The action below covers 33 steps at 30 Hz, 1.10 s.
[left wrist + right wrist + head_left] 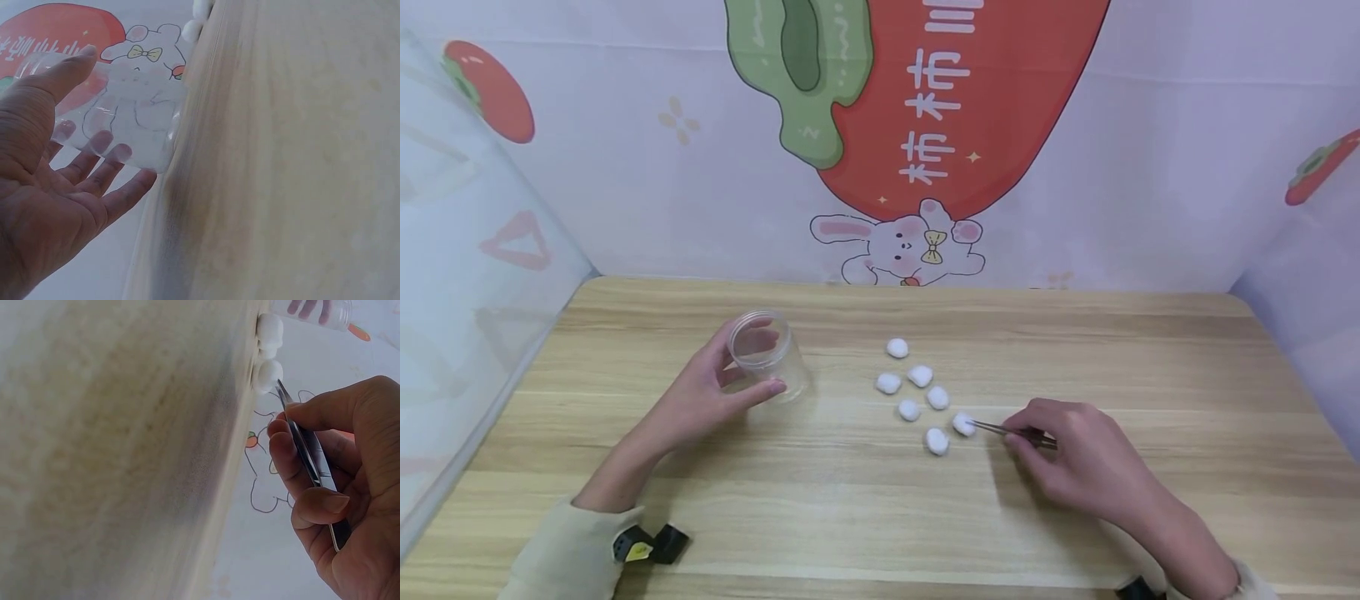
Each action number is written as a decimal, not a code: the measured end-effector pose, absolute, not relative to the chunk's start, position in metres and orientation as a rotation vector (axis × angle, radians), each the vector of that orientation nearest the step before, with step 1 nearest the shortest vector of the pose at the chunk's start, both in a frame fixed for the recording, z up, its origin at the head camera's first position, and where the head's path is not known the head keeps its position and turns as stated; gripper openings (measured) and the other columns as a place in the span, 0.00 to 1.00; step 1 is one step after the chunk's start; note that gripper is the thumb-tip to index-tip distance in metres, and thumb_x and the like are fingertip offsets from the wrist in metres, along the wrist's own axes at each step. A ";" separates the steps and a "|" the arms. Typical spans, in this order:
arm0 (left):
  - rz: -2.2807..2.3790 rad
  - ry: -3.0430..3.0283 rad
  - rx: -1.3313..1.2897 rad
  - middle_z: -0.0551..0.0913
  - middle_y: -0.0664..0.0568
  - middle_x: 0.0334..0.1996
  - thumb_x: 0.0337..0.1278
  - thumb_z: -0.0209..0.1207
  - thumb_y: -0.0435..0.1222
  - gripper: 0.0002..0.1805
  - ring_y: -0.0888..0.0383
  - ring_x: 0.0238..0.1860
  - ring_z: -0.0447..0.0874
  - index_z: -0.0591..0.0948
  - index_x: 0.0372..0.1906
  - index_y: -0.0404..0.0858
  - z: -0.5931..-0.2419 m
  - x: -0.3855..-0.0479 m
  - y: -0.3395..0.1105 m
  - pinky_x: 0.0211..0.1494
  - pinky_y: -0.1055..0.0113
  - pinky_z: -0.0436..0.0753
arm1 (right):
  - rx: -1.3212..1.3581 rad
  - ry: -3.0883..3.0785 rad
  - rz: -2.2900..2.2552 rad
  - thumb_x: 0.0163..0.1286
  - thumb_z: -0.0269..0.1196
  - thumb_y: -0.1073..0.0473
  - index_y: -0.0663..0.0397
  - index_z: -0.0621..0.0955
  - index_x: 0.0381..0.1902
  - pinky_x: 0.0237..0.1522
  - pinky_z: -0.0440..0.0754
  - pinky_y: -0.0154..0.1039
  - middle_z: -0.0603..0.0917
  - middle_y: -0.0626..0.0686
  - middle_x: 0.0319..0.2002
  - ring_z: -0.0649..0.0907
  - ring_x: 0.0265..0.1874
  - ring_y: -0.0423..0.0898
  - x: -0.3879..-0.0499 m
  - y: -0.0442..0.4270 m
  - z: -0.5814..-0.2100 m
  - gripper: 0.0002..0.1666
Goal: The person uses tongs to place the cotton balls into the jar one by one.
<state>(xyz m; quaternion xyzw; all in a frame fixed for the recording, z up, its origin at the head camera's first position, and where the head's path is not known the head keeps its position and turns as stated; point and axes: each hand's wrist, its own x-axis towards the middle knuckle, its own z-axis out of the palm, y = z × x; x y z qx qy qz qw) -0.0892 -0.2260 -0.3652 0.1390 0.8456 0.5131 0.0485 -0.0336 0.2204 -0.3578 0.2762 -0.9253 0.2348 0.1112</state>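
Note:
My left hand [715, 387] grips a clear, open-mouthed jar [786, 367], thumb on the near side and fingers round the far side. The jar stands on the table and nothing shows inside it. In the left wrist view the jar [140, 119] lies between thumb and fingertips. My right hand [1086, 454] pinches metal tweezers [1000, 428], whose tips touch a white cotton ball [963, 424]. Seen from the right wrist, the tweezers [306, 450] reach the cotton ball [269, 376]; whether the tips grip it, I cannot tell. Several other cotton balls [920, 376] lie loosely scattered between the hands.
The wooden table [820, 517] meets a printed cloth backdrop [647, 183] at the back, with cloth sides left and right. A small black device [651, 544] sits at my left sleeve. Another black device [1138, 588] shows at the right wrist.

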 end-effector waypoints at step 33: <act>1.539 2.587 0.421 0.80 0.52 0.68 0.59 0.77 0.38 0.43 0.65 0.69 0.79 0.68 0.76 0.56 -0.364 -0.093 -0.227 0.66 0.76 0.84 | 0.799 -2.691 0.926 0.61 0.73 0.69 0.48 0.91 0.35 0.35 0.89 0.38 0.89 0.37 0.30 0.83 0.32 0.29 -0.067 0.200 -0.350 0.10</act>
